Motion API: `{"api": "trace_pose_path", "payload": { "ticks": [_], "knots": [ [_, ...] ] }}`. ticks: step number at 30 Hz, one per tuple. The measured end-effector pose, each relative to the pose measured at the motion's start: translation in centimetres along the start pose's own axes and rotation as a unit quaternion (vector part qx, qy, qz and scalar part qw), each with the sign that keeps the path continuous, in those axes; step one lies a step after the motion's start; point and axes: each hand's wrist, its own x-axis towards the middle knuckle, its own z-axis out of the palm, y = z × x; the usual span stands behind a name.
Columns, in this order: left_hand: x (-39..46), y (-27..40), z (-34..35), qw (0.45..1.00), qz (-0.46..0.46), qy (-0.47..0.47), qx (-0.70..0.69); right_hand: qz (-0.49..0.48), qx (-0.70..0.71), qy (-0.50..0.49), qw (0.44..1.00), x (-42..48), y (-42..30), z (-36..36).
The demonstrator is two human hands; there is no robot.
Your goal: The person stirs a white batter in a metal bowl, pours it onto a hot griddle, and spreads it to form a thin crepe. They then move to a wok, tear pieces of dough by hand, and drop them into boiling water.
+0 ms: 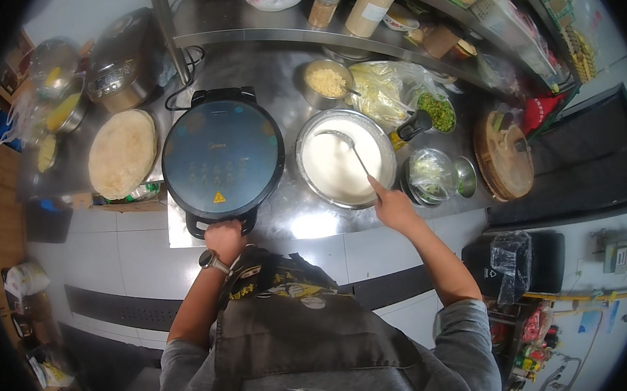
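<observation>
My left hand (pixel 225 240), with a watch at its wrist, grips the front handle of a round electric griddle (pixel 222 158), whose blue lid is down. In my right hand (pixel 396 207) is the handle of a metal ladle (pixel 355 150); its bowl end dips into white batter (pixel 333 167) in a large steel bowl (pixel 302 181). Behind that bowl stands a steel pot (pixel 311 96) of chopped pale food with a spoon in it. An oil bottle (pixel 398 136) with a black top stands at the bowl's right.
Left of the griddle lie a stack of round flatbreads (pixel 123 154) and a multicooker (pixel 121 62). To the right are chopped green vegetables (pixel 435 112), a bagged bowl of shreds (pixel 431 173) and a round wooden chopping board (pixel 504 155). A steel shelf (pixel 258 34) overhangs the counter's back.
</observation>
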Motion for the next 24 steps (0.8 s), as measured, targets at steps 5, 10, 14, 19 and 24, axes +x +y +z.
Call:
{"api": "trace_pose_path", "payload": {
  "ticks": [5, 10, 14, 19, 24],
  "knots": [
    [0.1, 0.0, -0.4, 1.0, 0.01, -0.007, 0.004, 0.002, 0.025, 0.014, 1.0, -1.3, 2.3, -0.1],
    [0.1, -0.2, 0.0, 1.0, 0.013, -0.005, -0.005, 0.04, 0.08, -0.084, 0.992, -4.2, 2.0, -4.1],
    [0.0, -0.1, -0.1, 1.0, 0.002, -0.006, -0.007, 0.108, 0.113, -0.218, 0.963, -6.0, -0.8, -8.2],
    [0.2, -0.1, 0.0, 1.0, -0.003, -0.022, -0.001, -0.126, 0.044, -0.062, 0.989, -6.7, 0.7, -3.6],
    [0.1, 0.0, -0.1, 1.0, -0.007, -0.008, -0.001, -0.052, 0.036, -0.094, 0.994, -4.2, -2.1, -2.8]
  ]
}}
